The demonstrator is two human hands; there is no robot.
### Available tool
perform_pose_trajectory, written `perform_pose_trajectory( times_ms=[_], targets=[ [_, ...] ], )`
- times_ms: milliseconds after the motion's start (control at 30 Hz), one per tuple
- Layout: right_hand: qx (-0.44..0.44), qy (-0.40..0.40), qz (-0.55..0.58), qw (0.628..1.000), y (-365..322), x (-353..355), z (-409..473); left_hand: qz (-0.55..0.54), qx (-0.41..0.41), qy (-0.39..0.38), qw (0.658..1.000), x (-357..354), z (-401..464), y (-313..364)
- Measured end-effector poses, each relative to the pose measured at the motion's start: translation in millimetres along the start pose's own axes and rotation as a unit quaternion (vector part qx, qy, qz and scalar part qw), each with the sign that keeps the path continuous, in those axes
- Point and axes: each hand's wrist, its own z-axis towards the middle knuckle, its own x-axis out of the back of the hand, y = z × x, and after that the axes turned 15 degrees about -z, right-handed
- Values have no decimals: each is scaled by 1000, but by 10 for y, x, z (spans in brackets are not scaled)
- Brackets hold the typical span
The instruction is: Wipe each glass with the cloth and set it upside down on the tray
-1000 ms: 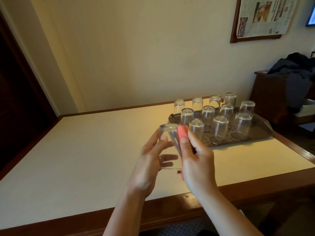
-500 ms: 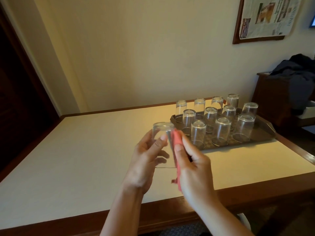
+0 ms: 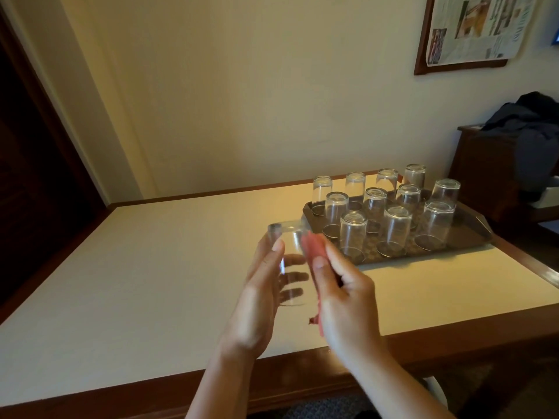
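My left hand (image 3: 261,294) grips a clear glass (image 3: 289,252), held base up above the table, its fingers showing through the wall. My right hand (image 3: 341,297) pinches a pink-red cloth (image 3: 314,252) and presses it against the right side of that glass. A dark brown tray (image 3: 472,229) lies at the back right of the table with several clear glasses (image 3: 352,234) standing upside down on it in rows.
The table (image 3: 151,282) has a cream top and a dark wooden edge. A dark cabinet (image 3: 484,170) with dark clothing heaped on it stands to the right. A framed newspaper (image 3: 472,28) hangs on the wall. A dark doorway lies at the left.
The cloth has slid along the side of the glass while my left hand turns the glass slightly. Both hands have drifted a little left and down relative to the tray.
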Motion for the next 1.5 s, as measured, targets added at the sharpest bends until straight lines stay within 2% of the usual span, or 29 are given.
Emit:
perform_pose_trajectory(
  times_ms=[100, 200, 267, 333, 400, 467, 600, 667, 767, 833, 967, 1133, 1267, 1333, 1433, 1500],
  targets=[
    [-22, 18, 15, 999, -11, 115, 165, 10, 15, -47, 999, -13, -11, 44],
    [20, -2, -26, 999, -11, -5, -51, 4, -57, 31, 998, -35, 43, 25],
    [43, -7, -51, 998, -9, -66, -194, 4, -74, 71, 995, -34, 60, -11],
    [29, -4, -41, 999, -11, -26, -131, -20, -37, 51, 998, -24, 33, -25],
    [-8, 6, -19, 1000, -17, 55, 42, 0, 6, -4, 1000, -4, 15, -27],
    [-22, 17, -10, 1000, -21, 89, 122, 15, 2, -22, 1000, -3, 5, -29],
    [21, -6, -23, 999, -34, -61, -195, 17, -53, 71, 996, -21, 37, -21],
    [5, -9, -20, 1000, -10, -74, -233, 20, -20, 63, 998, 16, 37, -47],
    [-78, 18, 13, 997, 68, 7, -43, 6, 74, 9, 997, 40, 13, -60],
    [-87, 26, 20, 996, 41, 40, -47, -8, 57, 9, 998, 52, 5, -75],
    [-31, -8, 1, 999, -50, -42, -340, 24, -17, 73, 997, 28, 23, -81],
    [-80, 10, 3, 997, 63, 118, 12, 13, 68, 2, 998, -17, -17, -116],
    [-42, -2, -8, 999, 28, 64, -153, 44, 17, 36, 998, -35, 39, -59],
    [-28, -12, -17, 999, -16, 46, -269, 68, 23, 57, 996, -31, 61, -53],
    [-72, 8, -4, 997, 34, 136, -100, 22, 112, 6, 993, -48, 21, -65],
    [-90, 28, 8, 995, 14, 221, 15, 0, 119, -31, 992, -39, -1, -64]
  ],
)
